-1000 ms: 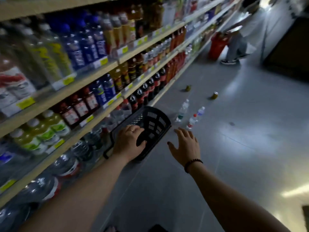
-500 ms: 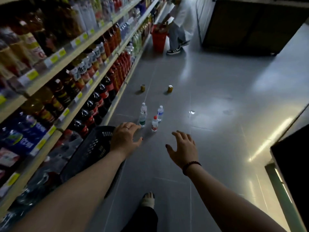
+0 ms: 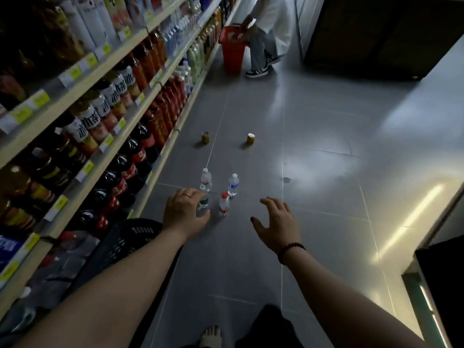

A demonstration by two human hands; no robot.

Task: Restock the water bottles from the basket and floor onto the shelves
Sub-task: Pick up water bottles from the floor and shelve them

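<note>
Left hand (image 3: 185, 212) reached green-label bottle (image 3: 204, 203) (grasp unclear); right hand (image 3: 276, 223) splayed, broad floor (image 3: 326, 197) rightward.

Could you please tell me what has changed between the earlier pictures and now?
The left hand left the black basket rim and moved forward to the green-labelled bottle, fingers curving round it; a firm grip is not clear. The right hand stays open; the other bottles and both cans stand unmoved.

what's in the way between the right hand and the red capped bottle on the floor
Nothing visible. Only bare floor shows between the open right hand and the red-capped bottle. The blue-label bottle stands beyond it, not in the path.
</note>
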